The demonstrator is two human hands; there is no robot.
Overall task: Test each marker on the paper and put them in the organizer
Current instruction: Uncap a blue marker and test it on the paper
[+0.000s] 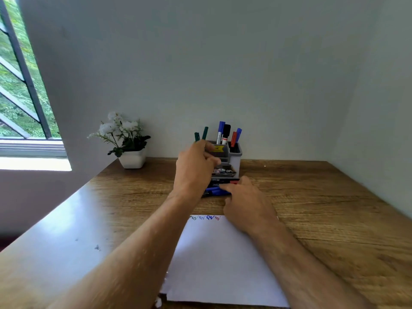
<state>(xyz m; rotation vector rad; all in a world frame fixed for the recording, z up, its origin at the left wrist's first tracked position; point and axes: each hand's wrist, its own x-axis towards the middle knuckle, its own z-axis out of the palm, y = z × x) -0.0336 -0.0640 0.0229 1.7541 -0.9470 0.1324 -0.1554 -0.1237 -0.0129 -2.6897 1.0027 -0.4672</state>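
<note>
Your left hand (196,166) grips two green markers (201,135) at centre frame beside the organizer (234,160), whose label reads "OP"; your right hand (245,201), fingers relaxed, touches blue markers (215,191) on the surface (323,208) above the paper (220,264).

The organizer (231,158) stands at the back of the table (323,208), against the wall, with markers upright in its compartments. Loose markers (215,190) lie just before it. The paper (220,259) lies nearer the person. A potted plant (127,141) sits left of the organizer, the window (20,81) further left.
</note>
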